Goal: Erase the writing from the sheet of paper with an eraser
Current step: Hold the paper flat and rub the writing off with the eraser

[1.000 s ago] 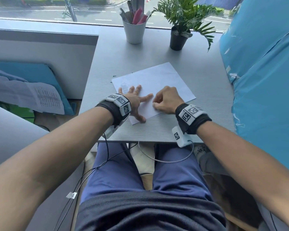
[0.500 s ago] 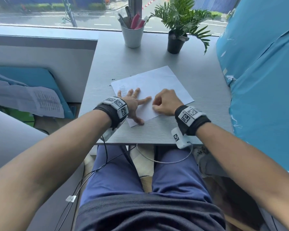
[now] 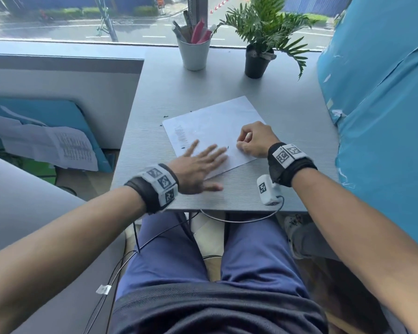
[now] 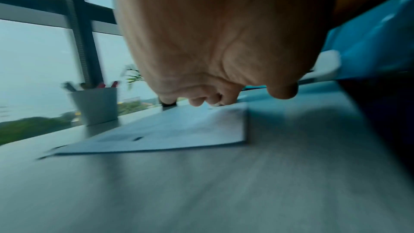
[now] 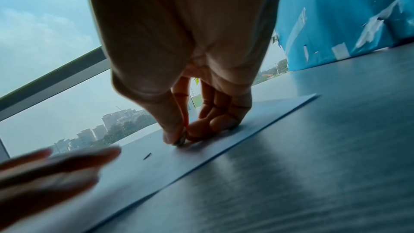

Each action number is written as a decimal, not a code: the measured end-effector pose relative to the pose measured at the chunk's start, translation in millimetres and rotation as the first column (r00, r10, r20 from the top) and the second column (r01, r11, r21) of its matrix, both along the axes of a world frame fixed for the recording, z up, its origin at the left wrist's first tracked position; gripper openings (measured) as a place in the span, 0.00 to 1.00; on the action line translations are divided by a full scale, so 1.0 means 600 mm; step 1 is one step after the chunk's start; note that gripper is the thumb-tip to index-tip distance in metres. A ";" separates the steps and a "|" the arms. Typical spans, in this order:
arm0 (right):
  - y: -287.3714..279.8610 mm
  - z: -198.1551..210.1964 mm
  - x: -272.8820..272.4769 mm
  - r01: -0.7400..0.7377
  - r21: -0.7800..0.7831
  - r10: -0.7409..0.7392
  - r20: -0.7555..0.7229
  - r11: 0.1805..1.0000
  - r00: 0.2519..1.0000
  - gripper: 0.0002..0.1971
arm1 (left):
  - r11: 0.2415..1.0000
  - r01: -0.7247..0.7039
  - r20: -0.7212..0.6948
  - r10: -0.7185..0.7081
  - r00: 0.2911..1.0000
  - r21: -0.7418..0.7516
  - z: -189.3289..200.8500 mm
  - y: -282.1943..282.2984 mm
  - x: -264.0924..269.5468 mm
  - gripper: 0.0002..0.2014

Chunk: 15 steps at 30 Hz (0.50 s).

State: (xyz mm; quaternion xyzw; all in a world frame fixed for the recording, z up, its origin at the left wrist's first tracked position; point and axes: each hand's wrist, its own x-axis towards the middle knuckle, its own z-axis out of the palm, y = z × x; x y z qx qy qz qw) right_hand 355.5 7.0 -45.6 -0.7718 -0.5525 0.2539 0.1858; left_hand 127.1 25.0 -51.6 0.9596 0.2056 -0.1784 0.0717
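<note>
A white sheet of paper [image 3: 217,126] lies slanted on the grey table [image 3: 287,121], with a faint block of writing [image 3: 180,136] near its left edge. My right hand [image 3: 243,143] sits curled on the sheet's near right part. Thumb and fingers pinch a small grey eraser [image 5: 180,141] against the paper [image 5: 257,118]. My left hand [image 3: 209,154] lies flat over the sheet's near left corner, fingers straight and blurred. It shows again in the right wrist view as blurred fingers [image 5: 67,160]. The left wrist view is smeared, with the paper [image 4: 179,130] below the palm.
Dark eraser crumbs [image 3: 228,147] dot the sheet and the table beyond it. A white pen cup [image 3: 194,55] and a potted plant [image 3: 257,61] stand at the back by the window. A blue padded wall [image 3: 377,104] borders the table's right side.
My left hand, spread and pressing on the sheet before, has drawn its fingers together and slid toward the near right, blurred. My right hand has shifted slightly right on the paper.
</note>
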 end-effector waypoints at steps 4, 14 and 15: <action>0.000 0.000 -0.001 -0.006 -0.012 0.005 -0.012 1.000 1.000 0.01 | 0.983 0.158 0.007 -0.158 0.987 -0.090 -0.023 -0.018 0.002 0.46; 0.001 0.002 -0.003 0.001 -0.006 0.000 0.021 1.000 1.000 0.01 | 0.993 0.117 -0.021 -0.117 0.993 -0.002 0.004 0.025 0.036 0.47; 0.001 0.002 -0.002 -0.004 -0.002 0.004 0.020 1.000 1.000 0.02 | 0.990 0.137 -0.028 -0.138 0.990 -0.036 -0.002 0.018 0.044 0.46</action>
